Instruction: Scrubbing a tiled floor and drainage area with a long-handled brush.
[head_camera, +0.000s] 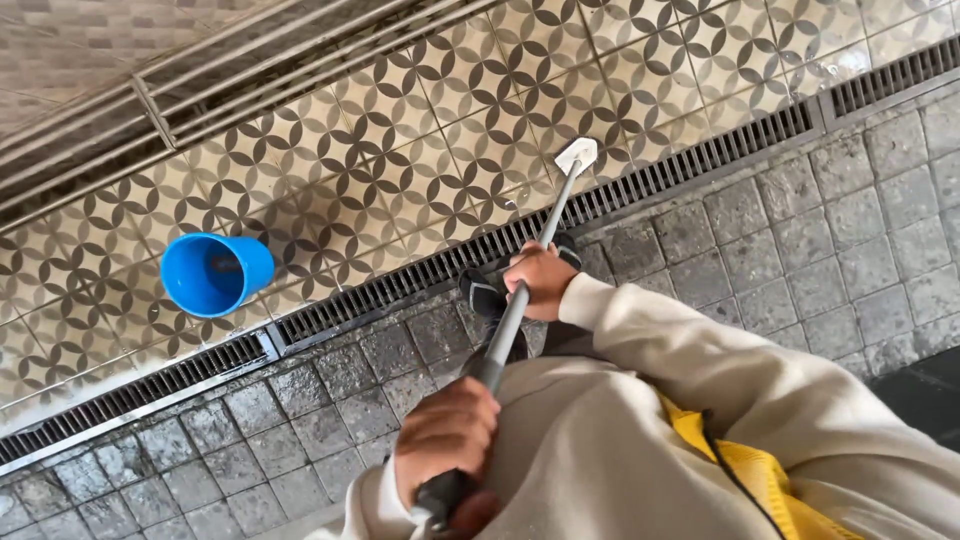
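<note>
Head view looking straight down: a long grey metal pole with a small white flat head (527, 268) runs diagonally up the middle of the frame. Shaft is slim and silvery, with a darker black handle section at the near end, and the white head at the far end is a little shield-shaped pad sitting on the patterned beige floor tiles with dark circle-and-petal motifs (420, 140), just past the long dark metal drain grate (400, 285).

Both hands are clenched around it. Left hand (447, 432) has its grip wrapped tight on the black handle end, close to the body. Right hand (541, 282) is closed around the shaft further up, roughly over the grate. So the white head is well beyond the right grip, out on the tiles, and the pole passes through both fists in one line.

Sleeves are cream-coloured, with a bit of yellow fabric at the chest. Grey wet stone pavers (840, 230) on the near side of the grate. A round blue plastic bucket (215, 273) stands on the tiles off to the left, well apart from the pole.
</note>
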